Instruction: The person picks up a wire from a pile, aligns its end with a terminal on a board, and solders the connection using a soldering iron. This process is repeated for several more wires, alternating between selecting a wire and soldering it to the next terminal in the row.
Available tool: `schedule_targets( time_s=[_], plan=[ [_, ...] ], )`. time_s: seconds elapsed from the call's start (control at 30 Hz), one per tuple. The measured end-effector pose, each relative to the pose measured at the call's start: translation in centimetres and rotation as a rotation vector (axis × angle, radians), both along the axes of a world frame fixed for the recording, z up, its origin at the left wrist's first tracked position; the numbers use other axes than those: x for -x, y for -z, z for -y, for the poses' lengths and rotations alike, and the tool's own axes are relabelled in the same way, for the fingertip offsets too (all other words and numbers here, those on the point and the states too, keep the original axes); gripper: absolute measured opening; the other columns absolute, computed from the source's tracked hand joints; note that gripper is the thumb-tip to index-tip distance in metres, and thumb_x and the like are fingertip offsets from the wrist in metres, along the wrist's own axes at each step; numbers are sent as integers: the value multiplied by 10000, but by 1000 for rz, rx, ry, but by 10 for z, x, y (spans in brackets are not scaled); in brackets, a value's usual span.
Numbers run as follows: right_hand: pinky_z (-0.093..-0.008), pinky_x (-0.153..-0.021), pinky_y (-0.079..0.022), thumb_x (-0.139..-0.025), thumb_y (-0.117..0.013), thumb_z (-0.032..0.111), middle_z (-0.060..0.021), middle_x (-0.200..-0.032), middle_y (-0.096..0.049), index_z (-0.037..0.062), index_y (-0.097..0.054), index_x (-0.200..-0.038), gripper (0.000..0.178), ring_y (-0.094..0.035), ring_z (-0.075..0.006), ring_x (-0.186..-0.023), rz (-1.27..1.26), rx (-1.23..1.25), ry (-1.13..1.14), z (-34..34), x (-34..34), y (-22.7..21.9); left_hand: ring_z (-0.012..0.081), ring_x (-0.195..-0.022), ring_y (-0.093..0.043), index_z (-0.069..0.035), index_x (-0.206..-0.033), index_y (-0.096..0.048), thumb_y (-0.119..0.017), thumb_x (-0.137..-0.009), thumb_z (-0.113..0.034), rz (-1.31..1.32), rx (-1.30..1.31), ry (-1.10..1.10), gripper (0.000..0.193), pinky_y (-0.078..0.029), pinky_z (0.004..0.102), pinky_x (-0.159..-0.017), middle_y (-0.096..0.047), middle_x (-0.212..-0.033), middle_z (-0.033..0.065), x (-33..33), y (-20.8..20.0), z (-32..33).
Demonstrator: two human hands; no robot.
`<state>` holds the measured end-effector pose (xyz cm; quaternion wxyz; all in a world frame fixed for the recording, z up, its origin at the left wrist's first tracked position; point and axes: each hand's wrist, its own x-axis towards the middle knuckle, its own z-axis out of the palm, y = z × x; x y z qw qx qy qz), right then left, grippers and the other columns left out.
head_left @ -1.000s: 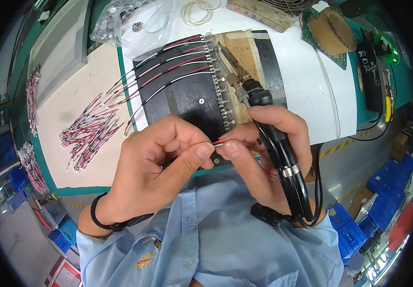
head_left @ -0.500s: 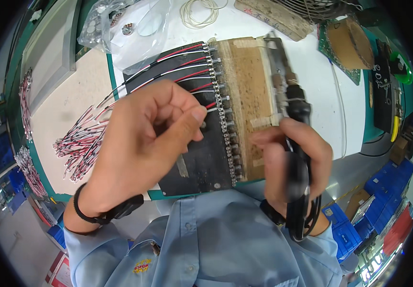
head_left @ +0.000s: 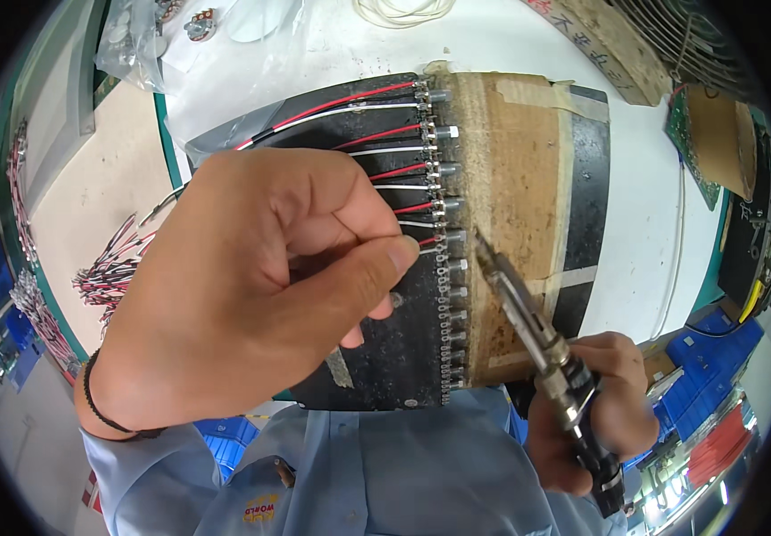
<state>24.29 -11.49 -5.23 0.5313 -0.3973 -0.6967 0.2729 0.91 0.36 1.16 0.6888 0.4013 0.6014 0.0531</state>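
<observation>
Left hand [head_left: 243,277] has a red wire [head_left: 428,241] pinched at the thumb tip, poking out toward 3 o'clock, right by the metal terminals [head_left: 445,308]. Right hand [head_left: 595,415]'s gripping a soldering iron [head_left: 536,335], and I see its tip aimed roughly 11 o'clock, near the wire but apart.

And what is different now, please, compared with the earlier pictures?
The left hand has carried the red and white wires forward to the terminal row. The right hand has let go of them and brought the tip of the soldering iron closer. Unchanged: the iron in that hand, four wire pairs farther up.
</observation>
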Motion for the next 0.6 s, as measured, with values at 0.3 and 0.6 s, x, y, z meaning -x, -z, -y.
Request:
schedule_targets(
  time_s=[0.3, 0.6],
  plan=[
    [-314, -449, -420, -929, -562, 498, -86, -645, -602, 12, -528, -1167, 542, -610, -224, -525, 60, 10, -61, -5, 2, -1, 82, -533, -601, 31, -835, -627, -656, -912, -31, 36, -96, 74, 103, -452, 201, -472, -666, -675, 89, 8, 9, 4],
    [-327, -499, -543, -896, -650, 545, -21, -566, -547, 18, -563, -1131, 584, -700, -261, -611, 60, 47, -48, -4, 2, -3, 83, -534, -606, 38, -831, -627, -661, -903, -21, 21, -113, 89, 99, -458, 202, -470, -666, -669, 96, 9, 9, 5]
  ],
)
